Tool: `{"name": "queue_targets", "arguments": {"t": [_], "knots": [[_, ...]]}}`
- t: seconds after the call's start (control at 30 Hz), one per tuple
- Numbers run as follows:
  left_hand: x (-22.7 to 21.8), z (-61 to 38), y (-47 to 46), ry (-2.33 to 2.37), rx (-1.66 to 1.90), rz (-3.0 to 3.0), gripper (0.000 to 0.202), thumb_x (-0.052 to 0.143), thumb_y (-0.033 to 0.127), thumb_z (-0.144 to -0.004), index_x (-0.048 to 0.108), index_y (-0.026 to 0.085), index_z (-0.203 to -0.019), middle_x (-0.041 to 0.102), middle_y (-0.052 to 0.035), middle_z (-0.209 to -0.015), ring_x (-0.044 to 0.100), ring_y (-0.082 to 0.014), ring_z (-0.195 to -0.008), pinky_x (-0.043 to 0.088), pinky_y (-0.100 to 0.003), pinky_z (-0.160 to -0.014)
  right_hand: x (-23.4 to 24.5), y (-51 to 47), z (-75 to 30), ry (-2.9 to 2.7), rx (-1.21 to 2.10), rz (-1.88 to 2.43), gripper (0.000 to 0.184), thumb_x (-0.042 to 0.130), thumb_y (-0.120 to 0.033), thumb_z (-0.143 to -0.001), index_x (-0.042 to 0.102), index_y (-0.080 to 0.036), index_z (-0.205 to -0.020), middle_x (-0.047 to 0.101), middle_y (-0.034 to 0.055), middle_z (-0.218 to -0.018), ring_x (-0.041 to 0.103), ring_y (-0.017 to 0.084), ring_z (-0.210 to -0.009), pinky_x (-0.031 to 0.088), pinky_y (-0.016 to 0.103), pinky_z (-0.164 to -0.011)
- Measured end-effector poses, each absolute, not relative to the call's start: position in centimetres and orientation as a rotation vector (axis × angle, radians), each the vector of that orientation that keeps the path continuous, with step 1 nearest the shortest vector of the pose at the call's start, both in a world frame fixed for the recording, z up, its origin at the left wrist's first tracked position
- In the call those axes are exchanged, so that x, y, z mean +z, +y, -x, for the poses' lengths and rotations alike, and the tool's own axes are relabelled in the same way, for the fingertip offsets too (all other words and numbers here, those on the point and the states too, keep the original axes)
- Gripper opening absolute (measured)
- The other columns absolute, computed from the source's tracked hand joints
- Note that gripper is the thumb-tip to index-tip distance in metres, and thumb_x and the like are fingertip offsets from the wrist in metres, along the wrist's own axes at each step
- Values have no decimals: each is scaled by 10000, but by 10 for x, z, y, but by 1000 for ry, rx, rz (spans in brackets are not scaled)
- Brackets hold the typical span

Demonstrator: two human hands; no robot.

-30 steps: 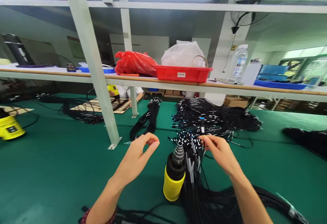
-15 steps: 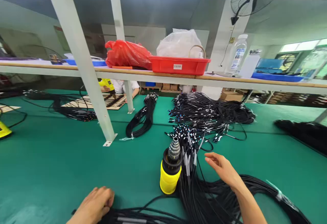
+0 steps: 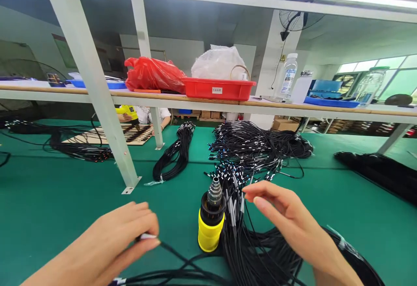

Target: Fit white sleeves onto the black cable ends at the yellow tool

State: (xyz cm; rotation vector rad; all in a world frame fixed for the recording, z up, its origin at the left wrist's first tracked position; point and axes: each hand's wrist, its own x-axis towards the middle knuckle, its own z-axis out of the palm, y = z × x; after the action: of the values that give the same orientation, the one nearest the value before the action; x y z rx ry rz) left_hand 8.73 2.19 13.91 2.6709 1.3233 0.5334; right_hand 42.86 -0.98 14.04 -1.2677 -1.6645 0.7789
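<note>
At the lower left, my left hand pinches a black cable near a small white piece on it, between thumb and fingers. My right hand hovers over the cable bundle, thumb and fingers apart; I see nothing in its grasp. Between the hands stands a yellow heat gun, its stepped metal nozzle pointing up. The bundle runs just right of the heat gun, with grey sleeves and many white-tipped ends fanned out at its far end.
Behind lies a larger pile of black cables, with a coiled bundle to its left. A white post rises at the left. The shelf carries a red tray and bottles. Across the table, a person's hand holds a yellow tool.
My left hand has risen with the black cable pinched in it. My right hand has moved left, nearer the fanned cable ends. The view has tilted up and shifted right.
</note>
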Motion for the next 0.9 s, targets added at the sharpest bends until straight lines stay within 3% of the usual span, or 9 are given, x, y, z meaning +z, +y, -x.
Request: {"name": "queue_targets", "arguments": {"t": [0.13,0.23,0.3,0.4,0.47,0.7,0.9], "knots": [[187,-154,20,1154,547,-2607,303,446,483,-900,607,287,-734,630,24,-765,542,-196,-736,417,-282,-754,169,-26,-398,-1934,888,1167,313,451,-403,-946,527,-336,-1242,574,22,-1263,497,214,-1184,385,376,-1029],[200,-179,26,1074,663,-2651,316,403,471,-936,572,280,-748,611,33,-769,529,-187,-747,391,-294,-793,177,-21,-389,-1978,1130,1071,225,371,-380,-982,539,-272,-1088,626,19,-1033,573,167,-969,451,319,-893],[200,-186,32,1064,678,-2661,315,386,465,-949,557,274,-766,605,34,-778,524,-182,-756,384,-294,-779,176,-11,-389,-1889,1208,1019,223,352,-385,-991,503,-229,-943,576,-13,-829,553,122,-767,457,259,-740],[196,-186,39,1136,695,-2610,323,351,477,-958,560,270,-823,598,26,-801,521,-182,-762,384,-296,-718,171,7,-394,-1767,1097,1042,254,423,-408,-967,450,-205,-815,417,-53,-702,390,83,-608,353,207,-560],[190,-182,44,1196,718,-2564,333,332,489,-959,553,266,-846,584,23,-800,513,-183,-759,385,-298,-698,168,18,-397,-1736,992,1078,288,463,-417,-947,436,-197,-764,367,-56,-688,316,86,-600,296,209,-525],[176,-177,56,1282,718,-2417,405,302,499,-961,474,227,-715,494,28,-678,435,-157,-633,336,-279,-582,164,37,-392,-1796,775,1206,306,488,-359,-924,399,-189,-686,382,-56,-650,314,92,-593,250,229,-518],[167,-185,66,1217,821,-2269,438,299,489,-966,440,211,-658,482,35,-646,425,-142,-615,319,-261,-576,160,45,-388,-1807,704,1260,303,497,-340,-901,375,-196,-664,373,-60,-635,322,92,-583,264,221,-507]]}}
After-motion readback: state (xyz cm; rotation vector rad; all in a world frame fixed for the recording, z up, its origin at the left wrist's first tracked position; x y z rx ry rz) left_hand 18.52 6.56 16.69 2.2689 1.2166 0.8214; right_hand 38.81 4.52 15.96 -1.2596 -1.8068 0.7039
